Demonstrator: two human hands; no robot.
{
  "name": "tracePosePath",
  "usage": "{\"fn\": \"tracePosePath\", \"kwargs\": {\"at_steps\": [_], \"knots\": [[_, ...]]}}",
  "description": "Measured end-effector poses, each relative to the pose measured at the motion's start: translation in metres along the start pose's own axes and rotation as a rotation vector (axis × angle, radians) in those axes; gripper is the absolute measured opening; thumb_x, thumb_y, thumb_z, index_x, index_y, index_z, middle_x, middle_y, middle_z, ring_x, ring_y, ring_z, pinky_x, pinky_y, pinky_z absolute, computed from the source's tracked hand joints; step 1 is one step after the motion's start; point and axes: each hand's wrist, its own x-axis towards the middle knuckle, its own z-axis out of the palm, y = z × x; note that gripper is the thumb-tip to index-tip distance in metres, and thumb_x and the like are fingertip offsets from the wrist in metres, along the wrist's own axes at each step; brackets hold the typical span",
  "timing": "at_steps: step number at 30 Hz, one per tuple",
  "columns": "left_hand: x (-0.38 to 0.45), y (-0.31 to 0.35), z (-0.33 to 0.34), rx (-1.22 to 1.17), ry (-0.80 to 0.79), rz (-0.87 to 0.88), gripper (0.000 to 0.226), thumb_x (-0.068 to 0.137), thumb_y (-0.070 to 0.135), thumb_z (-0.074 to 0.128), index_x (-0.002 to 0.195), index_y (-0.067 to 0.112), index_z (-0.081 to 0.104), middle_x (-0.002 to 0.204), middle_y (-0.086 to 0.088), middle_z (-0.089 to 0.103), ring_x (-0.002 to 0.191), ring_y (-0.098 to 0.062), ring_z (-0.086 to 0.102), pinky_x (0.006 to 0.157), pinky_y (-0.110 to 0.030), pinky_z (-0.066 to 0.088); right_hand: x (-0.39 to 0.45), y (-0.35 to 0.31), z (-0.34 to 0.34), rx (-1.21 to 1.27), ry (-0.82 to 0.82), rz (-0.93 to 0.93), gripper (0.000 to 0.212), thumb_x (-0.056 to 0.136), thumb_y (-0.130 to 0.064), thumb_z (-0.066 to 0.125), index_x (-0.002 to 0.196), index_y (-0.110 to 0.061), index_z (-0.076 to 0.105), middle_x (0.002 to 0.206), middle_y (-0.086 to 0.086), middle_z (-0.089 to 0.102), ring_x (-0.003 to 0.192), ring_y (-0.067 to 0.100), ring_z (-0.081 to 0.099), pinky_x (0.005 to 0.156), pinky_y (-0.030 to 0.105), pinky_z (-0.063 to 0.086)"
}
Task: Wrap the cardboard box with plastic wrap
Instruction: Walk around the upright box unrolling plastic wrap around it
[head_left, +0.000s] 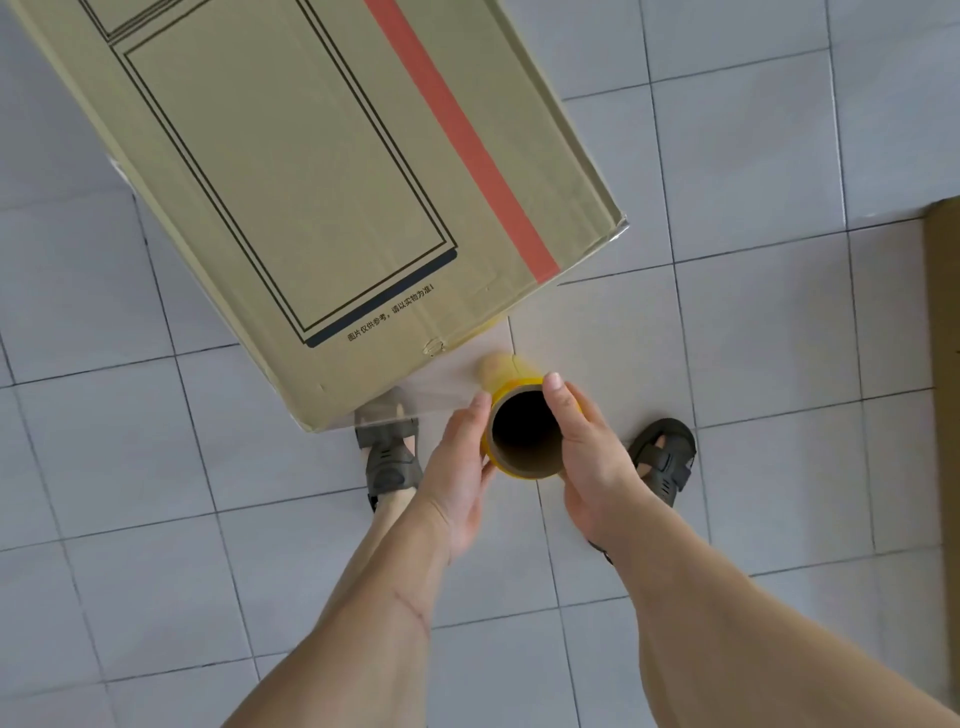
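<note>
A tall brown cardboard box (311, 171) with black line print and a red stripe fills the upper left and stands on the tiled floor. Just below its near corner I hold a roll of plastic wrap (511, 379), seen end-on down its dark cardboard core. My left hand (460, 467) cups the roll's left side and my right hand (587, 457) grips its right side. A sheet of clear film (441, 382) stretches from the roll to the box's near face.
My two feet in dark sandals (387, 460) (667, 457) stand on the grey tiled floor (779, 338), one beside the box corner. A brown cardboard edge (943, 364) runs along the right border of the view.
</note>
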Motion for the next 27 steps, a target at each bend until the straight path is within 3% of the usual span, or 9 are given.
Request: {"fn": "tracePosePath", "kwargs": {"at_steps": [2, 5, 7, 9, 12, 23, 27], "knots": [[0.000, 0.003, 0.005, -0.024, -0.016, -0.009, 0.053, 0.103, 0.058, 0.044, 0.143, 0.026, 0.057, 0.133, 0.006, 0.071, 0.129, -0.010, 0.061, 0.118, -0.036, 0.041, 0.001, -0.004, 0.000, 0.007, 0.025, 0.011, 0.100, 0.056, -0.084, 0.069, 0.140, -0.034, 0.051, 0.135, -0.004, 0.060, 0.126, 0.017, 0.053, 0.109, 0.039, 0.038], [-0.001, 0.001, 0.014, -0.067, -0.055, -0.045, 0.064, 0.095, 0.068, 0.043, 0.140, 0.025, 0.059, 0.131, 0.002, 0.073, 0.126, -0.013, 0.064, 0.117, -0.038, 0.043, 0.002, -0.018, -0.006, -0.156, 0.096, -0.021, 0.070, 0.082, -0.068, 0.062, 0.141, -0.032, 0.051, 0.132, -0.004, 0.058, 0.120, 0.018, 0.054, 0.094, 0.032, 0.040], [-0.001, -0.003, 0.023, -0.105, -0.101, -0.058, 0.078, 0.085, 0.075, 0.043, 0.142, 0.024, 0.058, 0.133, 0.001, 0.072, 0.129, -0.014, 0.063, 0.118, -0.040, 0.043, 0.002, -0.026, -0.011, -0.235, 0.120, -0.068, 0.063, 0.091, -0.063, 0.054, 0.145, -0.031, 0.048, 0.140, -0.002, 0.054, 0.126, 0.019, 0.051, 0.097, 0.031, 0.039], [0.000, -0.005, 0.036, -0.107, -0.088, -0.037, 0.086, 0.080, 0.080, 0.042, 0.145, 0.025, 0.056, 0.134, 0.004, 0.071, 0.131, -0.011, 0.061, 0.119, -0.039, 0.040, 0.005, -0.029, -0.019, -0.248, 0.115, -0.097, 0.063, 0.093, -0.061, 0.051, 0.149, -0.033, 0.041, 0.148, -0.003, 0.048, 0.130, 0.017, 0.046, 0.096, 0.027, 0.035], [0.003, -0.001, 0.053, -0.034, 0.007, 0.020, 0.090, 0.081, 0.088, 0.043, 0.147, 0.028, 0.053, 0.135, 0.009, 0.070, 0.131, -0.007, 0.058, 0.120, -0.036, 0.035, 0.008, -0.033, -0.031, -0.200, 0.092, -0.110, 0.066, 0.091, -0.062, 0.054, 0.150, -0.036, 0.039, 0.149, -0.005, 0.045, 0.122, 0.008, 0.044, 0.094, 0.025, 0.031], [0.008, 0.004, 0.069, -0.059, 0.206, 0.013, 0.068, 0.096, 0.074, 0.042, 0.136, 0.024, 0.063, 0.124, 0.005, 0.075, 0.126, -0.013, 0.062, 0.117, -0.035, 0.040, 0.019, -0.050, -0.042, -0.257, -0.034, -0.045, 0.068, 0.090, -0.061, 0.054, 0.150, -0.033, 0.036, 0.134, -0.003, 0.050, 0.111, 0.011, 0.045, 0.089, 0.027, 0.033], [0.010, 0.010, 0.078, -0.080, 0.200, -0.003, 0.101, 0.067, 0.093, 0.051, 0.146, 0.030, 0.054, 0.139, 0.003, 0.067, 0.135, -0.015, 0.056, 0.121, -0.042, 0.035, 0.022, -0.056, -0.043, -0.203, -0.037, -0.014, 0.073, 0.087, -0.066, 0.055, 0.149, -0.031, 0.041, 0.137, -0.004, 0.053, 0.116, 0.013, 0.049, 0.091, 0.028, 0.035]]}}
